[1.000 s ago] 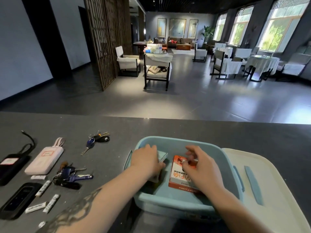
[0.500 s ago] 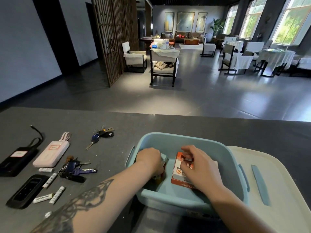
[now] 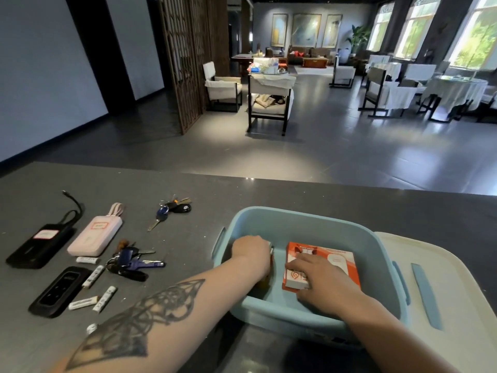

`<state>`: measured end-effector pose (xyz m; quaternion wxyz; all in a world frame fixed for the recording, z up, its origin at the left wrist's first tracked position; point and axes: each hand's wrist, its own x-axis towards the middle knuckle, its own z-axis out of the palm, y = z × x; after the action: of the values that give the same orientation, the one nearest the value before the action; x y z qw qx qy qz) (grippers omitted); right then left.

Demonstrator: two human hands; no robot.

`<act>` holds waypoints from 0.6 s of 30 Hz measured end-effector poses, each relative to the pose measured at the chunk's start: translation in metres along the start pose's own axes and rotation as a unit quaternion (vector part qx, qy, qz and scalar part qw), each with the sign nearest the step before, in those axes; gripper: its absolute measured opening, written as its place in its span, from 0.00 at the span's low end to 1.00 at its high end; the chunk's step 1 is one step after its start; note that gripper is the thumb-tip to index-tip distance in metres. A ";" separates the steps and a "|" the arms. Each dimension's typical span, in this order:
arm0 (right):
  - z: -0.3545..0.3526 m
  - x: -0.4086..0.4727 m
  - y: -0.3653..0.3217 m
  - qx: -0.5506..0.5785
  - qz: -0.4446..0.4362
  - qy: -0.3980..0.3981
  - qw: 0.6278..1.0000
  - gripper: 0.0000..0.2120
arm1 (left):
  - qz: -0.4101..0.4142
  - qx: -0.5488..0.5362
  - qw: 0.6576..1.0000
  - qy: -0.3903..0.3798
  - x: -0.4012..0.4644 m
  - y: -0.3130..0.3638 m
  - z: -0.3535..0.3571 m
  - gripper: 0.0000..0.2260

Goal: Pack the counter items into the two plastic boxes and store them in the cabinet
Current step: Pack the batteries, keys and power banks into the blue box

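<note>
Packing under way at the counter [image 3: 349, 208]: both hands inside the blue box [image 3: 309, 227].
Right hand [image 3: 322, 284], fingers spread, presses the orange carton [image 3: 330, 259]; left hand [image 3: 251, 251] curls round something (unclear); keys [image 3: 134, 262], power banks [image 3: 94, 235] remain outside.

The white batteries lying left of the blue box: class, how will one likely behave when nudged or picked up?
Each white battery looks cylindrical and lies on its side on the flat counter, so it probably rolls if nudged sideways. Small and smooth, it may slip from a pinch. Likely rigid.

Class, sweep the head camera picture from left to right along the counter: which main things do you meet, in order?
Black power bank → pink power bank → far bunch of keys → left hand → orange box → white lid.
</note>
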<state>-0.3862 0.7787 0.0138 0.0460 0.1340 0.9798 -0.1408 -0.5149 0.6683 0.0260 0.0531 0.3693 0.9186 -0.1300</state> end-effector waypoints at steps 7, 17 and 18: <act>-0.027 -0.003 -0.019 0.051 0.005 0.134 0.990 0.25 | -0.002 -0.238 0.968 0.076 -0.033 -0.037 -0.036 0.17; -0.012 -0.019 -0.170 0.195 -0.194 0.219 0.936 0.21 | -0.204 -0.432 0.858 0.188 -0.156 -0.146 0.049 0.12; -0.002 -0.018 -0.183 0.190 -0.220 0.208 0.934 0.20 | -0.221 -0.424 0.859 0.185 -0.163 -0.158 0.060 0.11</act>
<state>-0.4198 0.6055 0.0664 -0.2174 -0.0521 0.9275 -0.2997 -0.5070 0.4335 0.0318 0.0031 0.1160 0.9352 0.3347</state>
